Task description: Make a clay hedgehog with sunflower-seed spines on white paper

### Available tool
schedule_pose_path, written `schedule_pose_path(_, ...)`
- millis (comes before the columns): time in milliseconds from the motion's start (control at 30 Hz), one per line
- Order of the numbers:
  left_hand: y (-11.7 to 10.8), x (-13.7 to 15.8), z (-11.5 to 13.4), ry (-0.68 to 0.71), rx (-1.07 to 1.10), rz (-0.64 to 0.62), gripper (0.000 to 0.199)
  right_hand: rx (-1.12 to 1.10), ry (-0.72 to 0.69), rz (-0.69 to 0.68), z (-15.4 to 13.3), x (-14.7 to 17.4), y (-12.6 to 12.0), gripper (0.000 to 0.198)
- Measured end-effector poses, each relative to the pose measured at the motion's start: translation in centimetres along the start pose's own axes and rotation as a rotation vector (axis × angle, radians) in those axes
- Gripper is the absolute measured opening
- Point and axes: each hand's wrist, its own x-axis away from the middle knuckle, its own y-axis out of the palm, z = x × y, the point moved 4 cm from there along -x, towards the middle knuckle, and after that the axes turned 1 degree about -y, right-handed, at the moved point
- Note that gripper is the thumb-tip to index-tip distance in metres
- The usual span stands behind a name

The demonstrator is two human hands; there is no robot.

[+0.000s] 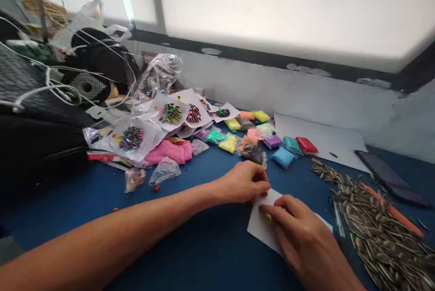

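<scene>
A small sheet of white paper [260, 225] lies on the blue table in front of me, with a yellow bit [268, 216] on it. My left hand [243, 183] is closed at the paper's far left edge, thumb and forefinger pinched together; whatever is between them is hidden. Over the middle of the sheet, my right hand [299, 230] is closed too, its fingertips pressed together beside the yellow bit and covering much of the paper. Any small thing in those fingertips cannot be made out. Close by on the right spreads a pile of striped sunflower seeds [377, 232].
Packets of coloured modelling clay [283, 157] lie beyond my hands. Farther left are papers with seed-and-clay figures [171, 113], a pink cloth [170, 151] and clear wrappers [165, 171]. A dark phone [392, 177] and an orange stick [394, 211] sit right. A black bag [41, 146] and cables crowd the left.
</scene>
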Motion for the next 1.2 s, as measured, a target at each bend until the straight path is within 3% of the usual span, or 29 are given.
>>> schedule_pose_path(500,0.2,0.1,0.3,-0.041,0.008,-0.013,0.016,0.016,-0.003,-0.043,0.2,0.7,0.0,0.026)
schedule_pose_path(833,-0.1,0.1,0.0,-0.01,0.096,-0.017,0.023,0.038,0.146,0.153,2.2,1.4,-3.3,0.025)
schedule_pose_path(967,0.1,0.9,1.6,0.069,0.112,-0.035,0.028,-0.081,0.215,0.194,2.3,1.5,-3.5,0.018)
schedule_pose_path(1200,2.0,2.4,3.0,0.081,0.213,-0.173,0.043,-0.28,0.332,0.233,2.3,1.5,-3.7,0.016)
